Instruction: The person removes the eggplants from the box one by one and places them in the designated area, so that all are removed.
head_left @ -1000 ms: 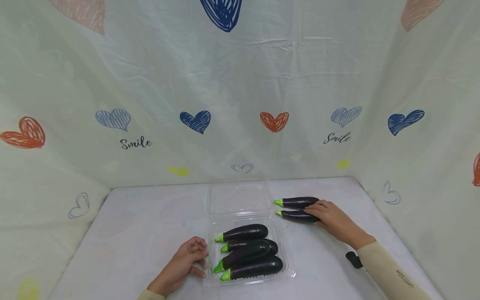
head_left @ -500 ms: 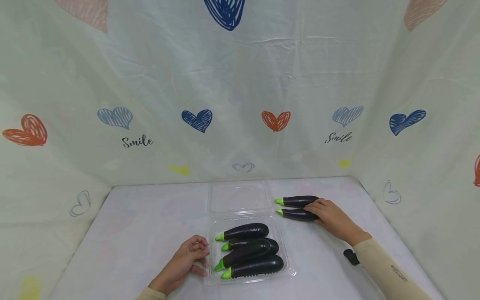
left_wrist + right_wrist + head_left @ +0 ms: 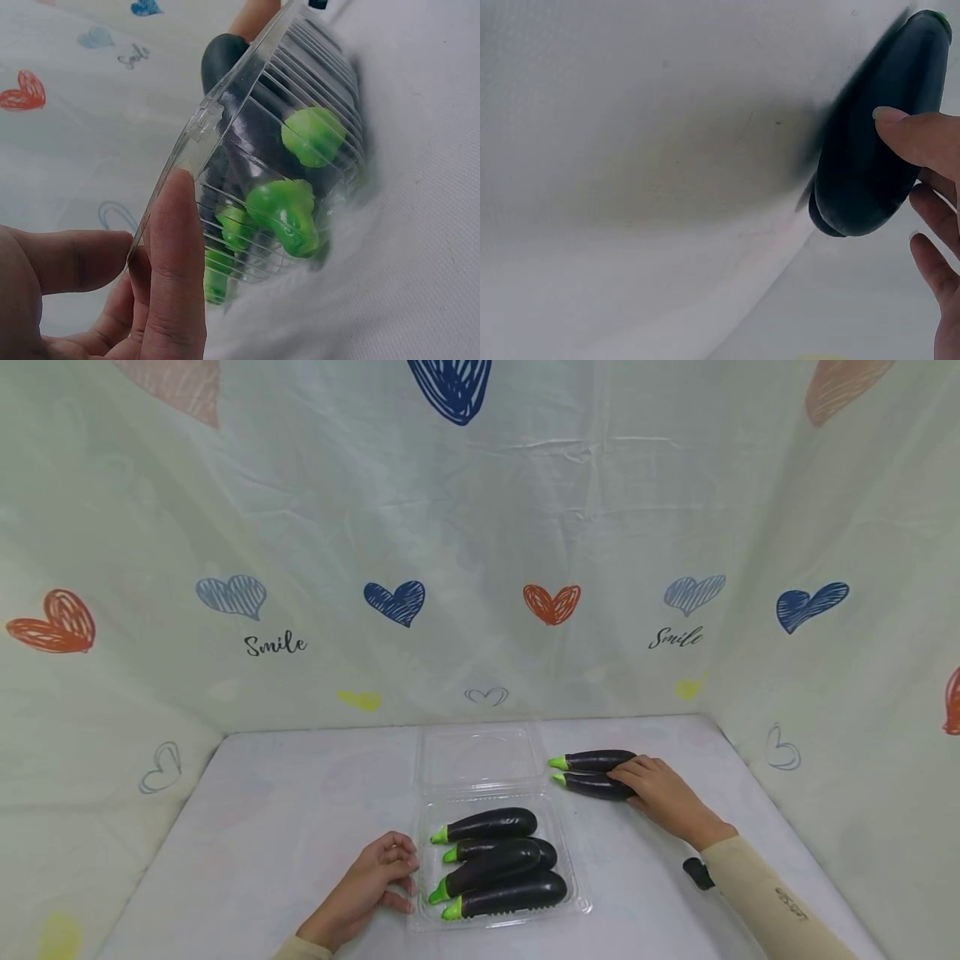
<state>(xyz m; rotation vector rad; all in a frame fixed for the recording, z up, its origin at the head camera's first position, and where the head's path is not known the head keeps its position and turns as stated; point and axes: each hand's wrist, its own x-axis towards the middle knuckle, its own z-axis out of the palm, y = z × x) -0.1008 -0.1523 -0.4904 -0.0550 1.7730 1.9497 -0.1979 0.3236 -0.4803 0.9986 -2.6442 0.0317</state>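
Note:
The left hand (image 3: 363,889) is at the left edge of a clear hinged container (image 3: 581,906); in the left wrist view its thumb and fingers (image 3: 176,277) pinch the rim (image 3: 180,146). Several dark eggplants (image 3: 491,866) with green stems lie inside, one resting partly over others. Right of the open lid (image 3: 476,760), the right hand (image 3: 671,797) grips the nearer (image 3: 596,786) of two eggplants on the table. The farther one (image 3: 596,760) lies alongside, very close. In the right wrist view, the thumb (image 3: 915,139) presses on the gripped eggplant (image 3: 866,176), its stem end mostly hidden.
A small black object (image 3: 698,873) lies on the white table (image 3: 285,818) beside the right sleeve. White curtains (image 3: 472,527) printed with hearts stand behind the table and at both sides.
The right hand has shifted the nearer loose eggplant slightly away from the body, narrowing the gap to the farther one. The left hand and the container show no clear movement.

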